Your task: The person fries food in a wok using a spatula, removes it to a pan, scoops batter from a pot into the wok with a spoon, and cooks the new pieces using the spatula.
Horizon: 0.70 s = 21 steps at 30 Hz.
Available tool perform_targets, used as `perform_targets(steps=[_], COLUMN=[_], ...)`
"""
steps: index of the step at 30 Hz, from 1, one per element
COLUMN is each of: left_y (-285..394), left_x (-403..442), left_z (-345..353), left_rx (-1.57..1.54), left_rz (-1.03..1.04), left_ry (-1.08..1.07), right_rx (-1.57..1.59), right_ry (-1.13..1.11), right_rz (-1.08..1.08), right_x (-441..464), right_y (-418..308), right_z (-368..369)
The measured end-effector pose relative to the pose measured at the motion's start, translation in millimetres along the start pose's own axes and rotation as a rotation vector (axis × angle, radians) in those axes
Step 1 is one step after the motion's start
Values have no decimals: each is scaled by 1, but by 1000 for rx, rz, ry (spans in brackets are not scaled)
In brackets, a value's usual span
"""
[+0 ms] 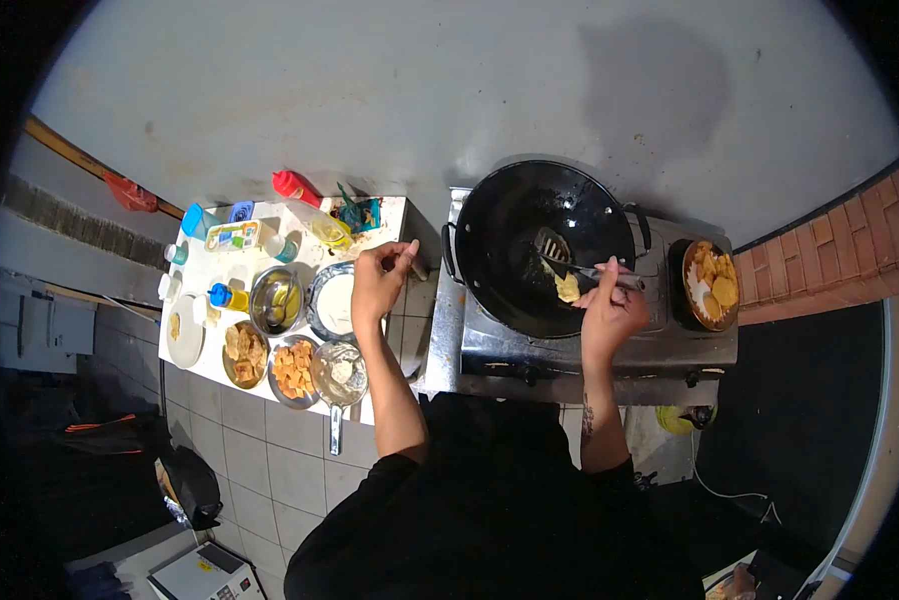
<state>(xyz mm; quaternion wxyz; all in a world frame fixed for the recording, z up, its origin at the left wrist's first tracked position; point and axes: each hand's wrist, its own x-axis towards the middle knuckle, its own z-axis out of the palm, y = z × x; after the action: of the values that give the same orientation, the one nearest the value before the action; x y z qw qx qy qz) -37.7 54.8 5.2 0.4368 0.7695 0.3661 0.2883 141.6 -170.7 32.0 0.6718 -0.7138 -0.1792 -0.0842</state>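
Over the front right rim of a large black wok (514, 215), my right hand (611, 312) is closed round the handle of a slotted spatula (552, 247). The spatula's head rests inside the wok, beside a yellowish piece of food (567, 288). My left hand (381, 285) is raised between the side table and the stove, its fingers bent and the thumb and fingertips close together. Whether anything small is between them is too small to tell. Just left of it is a bowl of white batter (336, 303).
The stove (499, 357) also bears a plate of fried pieces (710, 285) at right. On the white table (204, 362) are a pan (339, 371), a bowl of orange chunks (294, 371), a metal bowl (276, 301), a red-capped bottle (294, 186) and several other containers.
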Motion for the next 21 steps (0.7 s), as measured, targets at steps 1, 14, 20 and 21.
perform_targets(steps=[1, 14, 20, 21], left_y=[0, 9, 6, 6], left_x=[0, 0, 2, 2], left_z=[-1, 7, 16, 17], left_rx=[-1, -16, 2, 21], left_rz=[-1, -49, -32, -28], left_ry=[-2, -60, -78, -82], right_rx=[-24, 25, -29, -30], right_ry=[-6, -99, -82, -85], right_rz=[-45, 93, 5, 7], right_x=[0, 1, 0, 0], right_y=[7, 8, 27, 22], right_z=[0, -4, -9, -10])
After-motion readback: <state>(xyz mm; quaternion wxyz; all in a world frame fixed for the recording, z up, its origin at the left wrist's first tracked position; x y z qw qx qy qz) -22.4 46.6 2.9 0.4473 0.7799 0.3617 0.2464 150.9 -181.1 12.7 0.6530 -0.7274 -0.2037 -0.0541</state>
